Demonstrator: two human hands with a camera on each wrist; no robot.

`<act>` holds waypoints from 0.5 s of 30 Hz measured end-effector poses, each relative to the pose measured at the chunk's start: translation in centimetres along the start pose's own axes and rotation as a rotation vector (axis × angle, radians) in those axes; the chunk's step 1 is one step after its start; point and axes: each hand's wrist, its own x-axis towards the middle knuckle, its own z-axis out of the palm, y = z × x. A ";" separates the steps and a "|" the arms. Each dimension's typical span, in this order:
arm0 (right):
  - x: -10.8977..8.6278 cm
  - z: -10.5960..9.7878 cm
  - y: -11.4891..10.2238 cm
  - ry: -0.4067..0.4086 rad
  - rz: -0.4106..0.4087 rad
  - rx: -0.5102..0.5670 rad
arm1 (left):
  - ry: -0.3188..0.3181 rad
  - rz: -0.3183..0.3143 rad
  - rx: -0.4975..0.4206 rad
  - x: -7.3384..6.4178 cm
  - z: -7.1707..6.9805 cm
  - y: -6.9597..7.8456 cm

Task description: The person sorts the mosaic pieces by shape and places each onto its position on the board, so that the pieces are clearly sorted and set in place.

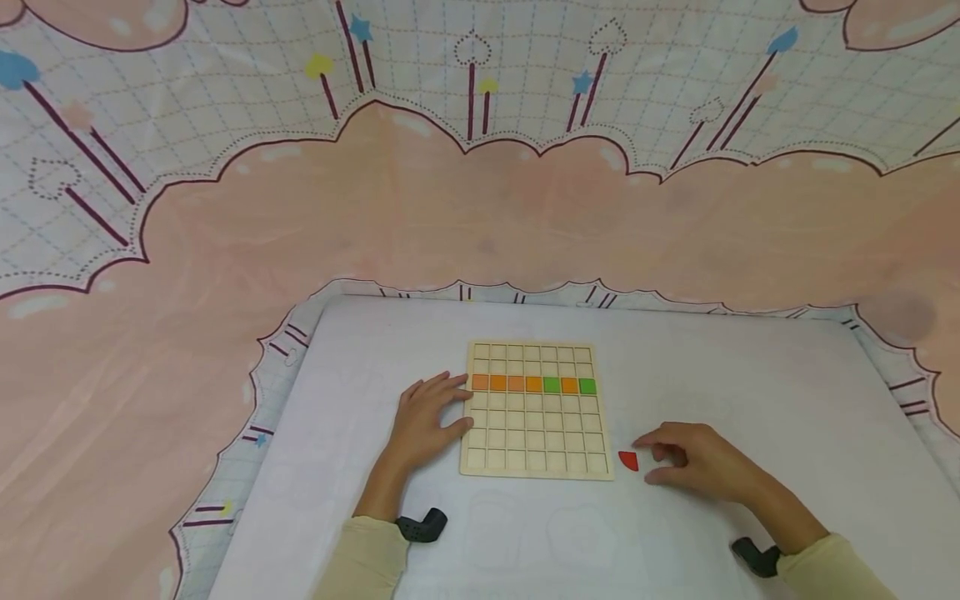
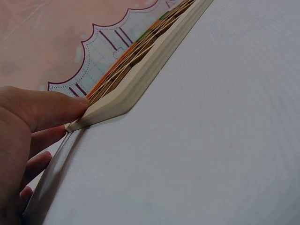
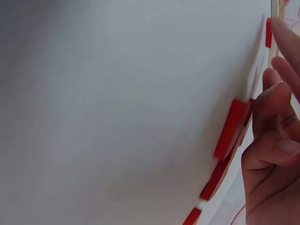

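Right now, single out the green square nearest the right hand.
The green square at the right end of the coloured row; the other green square sits between two orange squares, farther from the right hand.

A cloth-surrounded table, though whether in a home or a studio cannot be told. The white tabletop [image 1: 540,542] lies beneath the left hand [image 1: 427,422] and right hand [image 1: 701,458]; beyond both, and out past each side, spreads peach-and-white fabric [image 1: 487,225] printed with scalloped borders, checks and small stars [image 1: 361,28].
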 end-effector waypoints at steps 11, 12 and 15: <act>1.4 0.5 -1.0 -0.004 -0.080 -0.013 | -0.002 0.000 -0.007 0.0 0.1 0.0; 1.5 0.4 -1.1 -0.002 -0.073 -0.020 | 0.000 -0.001 -0.005 0.0 0.1 0.0; 1.7 0.4 -1.4 0.006 -0.057 -0.051 | 0.002 -0.001 -0.001 0.0 0.1 -0.1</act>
